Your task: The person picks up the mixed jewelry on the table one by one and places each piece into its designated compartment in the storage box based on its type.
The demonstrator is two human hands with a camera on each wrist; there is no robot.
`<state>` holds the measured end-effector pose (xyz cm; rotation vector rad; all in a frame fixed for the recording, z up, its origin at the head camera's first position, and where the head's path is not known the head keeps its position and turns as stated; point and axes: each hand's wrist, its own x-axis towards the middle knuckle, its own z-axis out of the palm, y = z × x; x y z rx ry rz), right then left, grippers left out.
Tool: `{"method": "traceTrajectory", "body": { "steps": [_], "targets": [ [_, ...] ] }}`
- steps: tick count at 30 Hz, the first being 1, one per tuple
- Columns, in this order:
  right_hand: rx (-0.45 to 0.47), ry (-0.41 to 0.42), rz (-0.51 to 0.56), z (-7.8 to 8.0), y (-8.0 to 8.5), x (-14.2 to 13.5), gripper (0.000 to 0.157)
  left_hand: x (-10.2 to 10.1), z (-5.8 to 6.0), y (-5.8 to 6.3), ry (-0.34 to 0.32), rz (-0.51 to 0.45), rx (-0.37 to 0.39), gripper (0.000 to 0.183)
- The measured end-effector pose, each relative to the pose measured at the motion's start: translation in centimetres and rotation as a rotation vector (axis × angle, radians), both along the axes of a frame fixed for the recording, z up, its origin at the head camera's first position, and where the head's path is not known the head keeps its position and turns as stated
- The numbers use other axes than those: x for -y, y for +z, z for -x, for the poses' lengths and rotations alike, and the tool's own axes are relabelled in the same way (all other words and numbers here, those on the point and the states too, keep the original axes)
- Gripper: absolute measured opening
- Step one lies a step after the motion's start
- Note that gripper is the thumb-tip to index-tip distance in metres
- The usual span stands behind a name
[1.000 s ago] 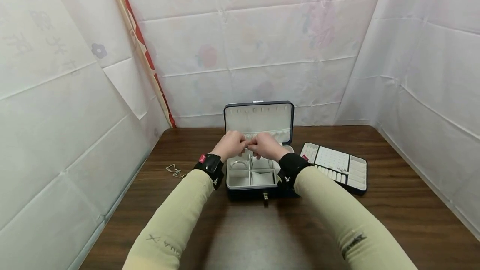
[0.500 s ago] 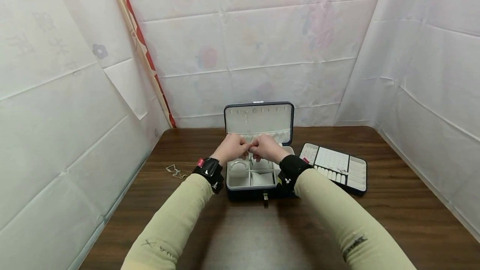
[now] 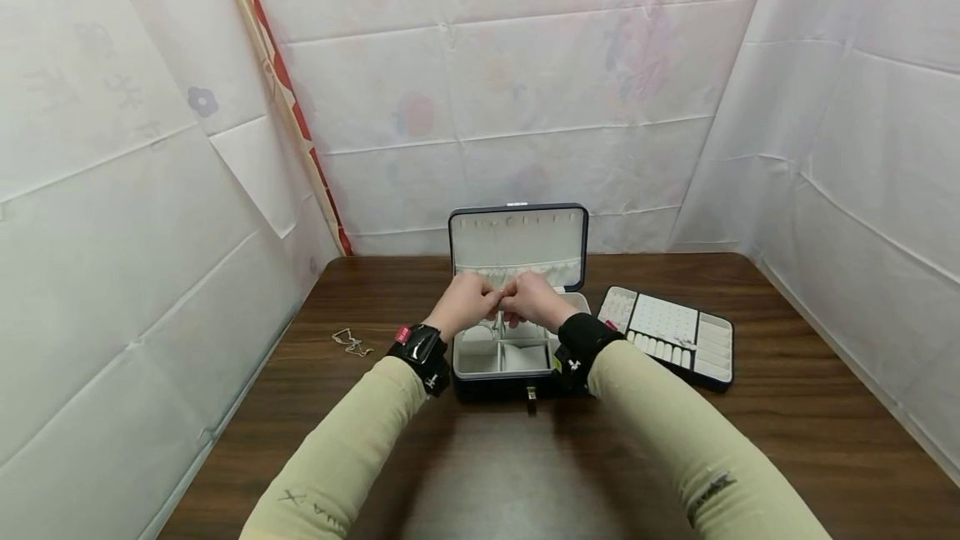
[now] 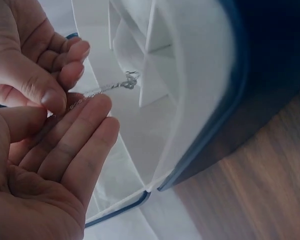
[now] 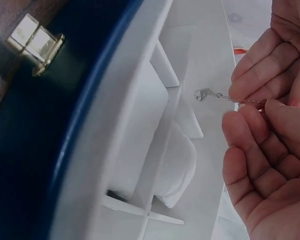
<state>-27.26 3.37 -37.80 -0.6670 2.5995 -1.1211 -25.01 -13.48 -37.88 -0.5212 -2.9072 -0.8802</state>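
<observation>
My left hand [image 3: 467, 303] and right hand [image 3: 534, 300] meet over the open jewelry box [image 3: 480, 376]. Between thumb and fingertips, each pinches part of a thin silver necklace [image 4: 97, 92]. Its pendant [image 5: 202, 95] hangs past the fingers, over the white compartments. The other fingers are loosely bent, palms facing up in the wrist views. Dark blue outside and white inside, the box has its lid [image 3: 517, 240] upright behind the hands, with a row of small hooks along the top. White pillows [image 3: 527, 357] sit in some compartments, and a gold clasp [image 3: 532, 398] is at the front.
To the right of the box lies a removed jewelry tray [image 3: 714, 348] with ring rolls and slots. Another chain [image 3: 351, 342] lies on the brown wooden table [image 3: 390, 290] at the left. White sheeting [image 3: 480, 148] hangs behind and on both sides.
Both hands have come down slightly, from the lid's lower edge toward the compartments, still together with the necklace between them. The box, the tray and the chain on the table have not moved.
</observation>
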Motion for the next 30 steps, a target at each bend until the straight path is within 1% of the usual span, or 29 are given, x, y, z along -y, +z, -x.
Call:
{"method": "traceTrajectory", "body": {
  "steps": [7,14,20,25,30],
  "targets": [
    [0.009,-0.012,0.031,-0.2,-0.2,0.0,0.02,-0.3,-0.5,-0.2,0.044,-0.075,0.027,0.038],
    [0.034,0.001,0.097,-0.1,-0.6,-0.3,0.021,-0.2,-0.9,-0.4,0.058,-0.229,0.109,0.028],
    [0.07,-0.027,0.144,-0.2,-0.6,-0.3,0.018,-0.1,-1.1,-0.5,0.05,-0.332,0.142,0.026],
    [0.074,-0.032,0.164,-0.2,-0.7,-0.4,0.017,0.0,-1.0,-0.7,0.04,-0.357,0.159,0.028],
    [0.06,-0.028,0.157,-0.3,-0.6,-0.5,0.018,0.0,-0.9,-0.7,0.027,-0.365,0.166,0.029]
  ]
}}
